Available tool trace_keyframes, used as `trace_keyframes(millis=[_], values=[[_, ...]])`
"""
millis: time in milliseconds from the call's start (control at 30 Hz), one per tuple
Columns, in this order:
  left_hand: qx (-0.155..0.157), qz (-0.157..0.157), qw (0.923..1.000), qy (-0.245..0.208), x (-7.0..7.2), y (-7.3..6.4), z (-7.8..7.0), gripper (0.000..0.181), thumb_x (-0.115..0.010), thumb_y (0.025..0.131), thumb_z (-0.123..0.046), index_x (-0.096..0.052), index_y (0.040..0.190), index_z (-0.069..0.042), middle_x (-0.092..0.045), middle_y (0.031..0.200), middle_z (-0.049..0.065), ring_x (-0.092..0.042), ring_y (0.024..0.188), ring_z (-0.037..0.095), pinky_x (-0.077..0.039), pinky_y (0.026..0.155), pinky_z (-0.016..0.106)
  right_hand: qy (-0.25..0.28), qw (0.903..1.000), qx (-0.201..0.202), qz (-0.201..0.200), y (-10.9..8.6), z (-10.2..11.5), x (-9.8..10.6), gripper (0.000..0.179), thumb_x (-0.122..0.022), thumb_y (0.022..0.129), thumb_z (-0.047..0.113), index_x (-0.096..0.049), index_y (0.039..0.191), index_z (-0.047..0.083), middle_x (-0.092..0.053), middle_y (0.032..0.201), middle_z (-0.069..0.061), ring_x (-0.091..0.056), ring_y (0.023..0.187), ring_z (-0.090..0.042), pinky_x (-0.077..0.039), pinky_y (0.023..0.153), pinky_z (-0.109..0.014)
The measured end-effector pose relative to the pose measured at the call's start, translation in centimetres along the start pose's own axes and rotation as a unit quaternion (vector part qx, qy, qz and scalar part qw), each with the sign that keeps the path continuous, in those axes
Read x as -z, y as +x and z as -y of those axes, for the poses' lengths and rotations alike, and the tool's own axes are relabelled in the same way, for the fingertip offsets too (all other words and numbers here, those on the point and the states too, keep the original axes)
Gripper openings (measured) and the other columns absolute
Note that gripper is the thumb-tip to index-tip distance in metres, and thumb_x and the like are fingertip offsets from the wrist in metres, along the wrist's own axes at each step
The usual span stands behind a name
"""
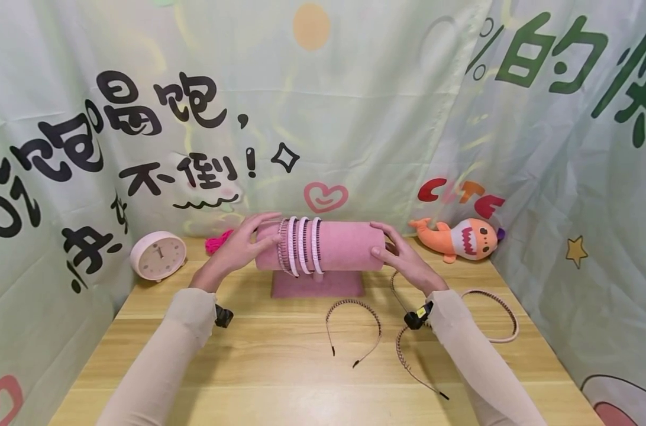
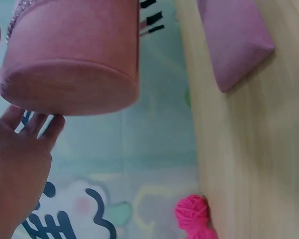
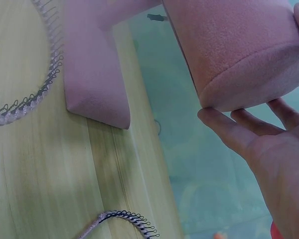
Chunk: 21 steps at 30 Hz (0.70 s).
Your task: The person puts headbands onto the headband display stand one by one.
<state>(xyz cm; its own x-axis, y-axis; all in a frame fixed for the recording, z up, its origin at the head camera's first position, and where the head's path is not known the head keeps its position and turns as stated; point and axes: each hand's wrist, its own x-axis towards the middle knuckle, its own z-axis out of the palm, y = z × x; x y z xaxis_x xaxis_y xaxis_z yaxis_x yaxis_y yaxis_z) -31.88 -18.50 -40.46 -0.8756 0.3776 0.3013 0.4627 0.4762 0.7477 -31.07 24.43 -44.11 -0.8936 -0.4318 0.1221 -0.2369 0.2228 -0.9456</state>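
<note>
A pink velvet headband display stand (image 1: pixel 349 245) stands at the back of the table, its thick roll lying crosswise on a flat base (image 1: pixel 317 285). Several pale headbands (image 1: pixel 303 245) with dark comb teeth circle the roll left of its middle. My left hand (image 1: pixel 240 248) holds the roll's left end, thumb in front beside the outermost headband and fingers over the top. At the opposite end my right hand (image 1: pixel 406 260) grips the roll between thumb and fingers. In the right wrist view, fingertips (image 3: pixel 222 124) touch the rim of the roll's end.
A thin toothed headband (image 1: pixel 353 302) lies in front of the stand. More headbands (image 1: pixel 506 305) lie on the right, partly hidden by my right forearm. A round clock (image 1: pixel 159 255) and bright pink yarn (image 2: pixel 192 211) are at the left; an orange plush shark (image 1: pixel 464 238) sits back right.
</note>
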Motion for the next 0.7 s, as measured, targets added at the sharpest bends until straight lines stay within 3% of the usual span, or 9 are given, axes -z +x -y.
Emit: trace_keyframes(millis=[300, 700], values=[[0.0, -0.004, 0.9993, -0.038, 0.0, -0.4, 1.7, 0.05, -0.07, 0.108, -0.034, -0.058, 0.154, -0.02, -0.048, 0.168, 0.007, -0.035, 0.162, 0.029, -0.025, 0.136, 0.056, -0.003, 1.0, 0.002, 0.0, 0.0, 0.2, -0.1, 0.063, -0.061, 0.112, 0.035, -0.032, 0.168, 0.042, -0.016, 0.182, 0.002, -0.03, 0.164, -0.044, -0.042, 0.122, -0.068], [-0.007, -0.011, 0.9928, -0.119, -0.8, -0.4, 3.1, 0.047, -0.069, 0.108, -0.023, -0.056, 0.152, -0.013, -0.043, 0.169, 0.01, -0.033, 0.162, 0.029, -0.033, 0.131, 0.062, -0.001, 1.0, -0.006, 0.003, 0.0, -0.1, 0.1, 0.062, -0.06, 0.113, 0.036, -0.031, 0.167, 0.044, -0.016, 0.181, 0.005, -0.028, 0.165, -0.042, -0.042, 0.121, -0.069]])
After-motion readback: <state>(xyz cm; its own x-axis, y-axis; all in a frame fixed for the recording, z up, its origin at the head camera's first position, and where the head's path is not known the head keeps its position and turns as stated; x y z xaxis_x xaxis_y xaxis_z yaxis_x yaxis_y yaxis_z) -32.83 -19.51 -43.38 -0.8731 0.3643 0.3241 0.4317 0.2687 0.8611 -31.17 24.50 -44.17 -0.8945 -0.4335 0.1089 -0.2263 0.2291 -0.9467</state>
